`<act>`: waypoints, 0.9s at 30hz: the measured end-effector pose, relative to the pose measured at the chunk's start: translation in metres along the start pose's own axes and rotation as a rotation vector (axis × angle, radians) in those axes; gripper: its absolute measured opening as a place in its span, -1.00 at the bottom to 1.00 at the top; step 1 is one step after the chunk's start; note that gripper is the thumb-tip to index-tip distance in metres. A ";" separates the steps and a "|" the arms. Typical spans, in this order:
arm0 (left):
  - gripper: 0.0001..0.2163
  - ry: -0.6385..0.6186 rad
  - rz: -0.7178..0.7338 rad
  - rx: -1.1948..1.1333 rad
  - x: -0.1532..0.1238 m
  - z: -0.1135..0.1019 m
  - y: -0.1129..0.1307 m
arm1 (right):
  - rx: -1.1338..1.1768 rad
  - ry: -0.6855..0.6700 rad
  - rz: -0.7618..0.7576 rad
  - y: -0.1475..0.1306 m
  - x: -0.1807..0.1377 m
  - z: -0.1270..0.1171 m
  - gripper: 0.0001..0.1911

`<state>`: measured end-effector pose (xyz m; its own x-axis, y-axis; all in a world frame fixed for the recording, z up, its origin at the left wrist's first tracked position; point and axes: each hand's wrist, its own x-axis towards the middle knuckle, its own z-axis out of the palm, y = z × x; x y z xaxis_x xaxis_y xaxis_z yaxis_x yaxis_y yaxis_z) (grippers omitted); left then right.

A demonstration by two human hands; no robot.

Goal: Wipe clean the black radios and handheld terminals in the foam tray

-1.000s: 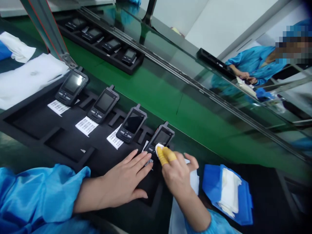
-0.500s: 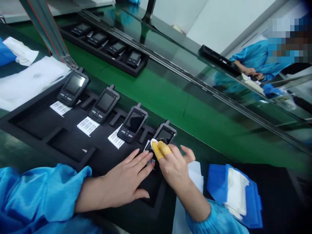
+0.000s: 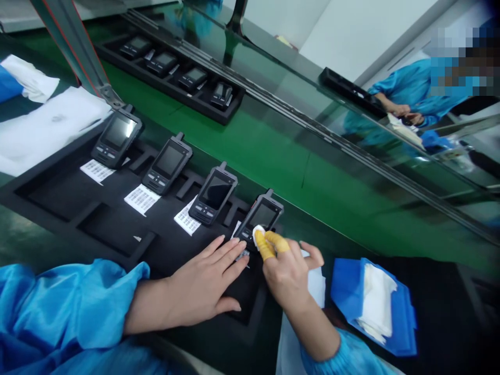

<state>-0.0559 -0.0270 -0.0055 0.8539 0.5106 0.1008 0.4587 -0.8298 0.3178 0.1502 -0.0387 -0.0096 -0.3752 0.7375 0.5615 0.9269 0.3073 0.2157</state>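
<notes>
A black tray (image 3: 47, 192) holds a row of several black handheld devices with screens, each beside a white barcode label. My left hand (image 3: 199, 284) lies flat and open on the tray, fingertips touching the lower end of the rightmost device (image 3: 260, 219). My right hand (image 3: 287, 268), with yellow finger cots on two fingers, pinches a small white wipe (image 3: 257, 232) and presses it on that device's lower front.
A blue pack with white cloths (image 3: 373, 304) lies right of my right hand. A second tray of devices (image 3: 175, 78) sits farther along the green belt (image 3: 273, 151). White sheets (image 3: 42, 122) lie at the left. A person in blue works at the far right (image 3: 410, 99).
My right hand slid the wipe up toward the device's screen and back down to its lower front. My left hand stayed flat on the tray.
</notes>
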 end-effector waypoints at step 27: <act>-0.53 0.155 -0.113 0.041 -0.062 -0.019 -0.062 | -0.060 0.059 -0.093 -0.038 0.102 0.041 -0.75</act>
<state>-0.1419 -0.0024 -0.0137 0.7497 0.6271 0.2115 0.5620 -0.7720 0.2967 0.0765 0.0492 0.0067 -0.4595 0.6703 0.5827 0.8880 0.3346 0.3154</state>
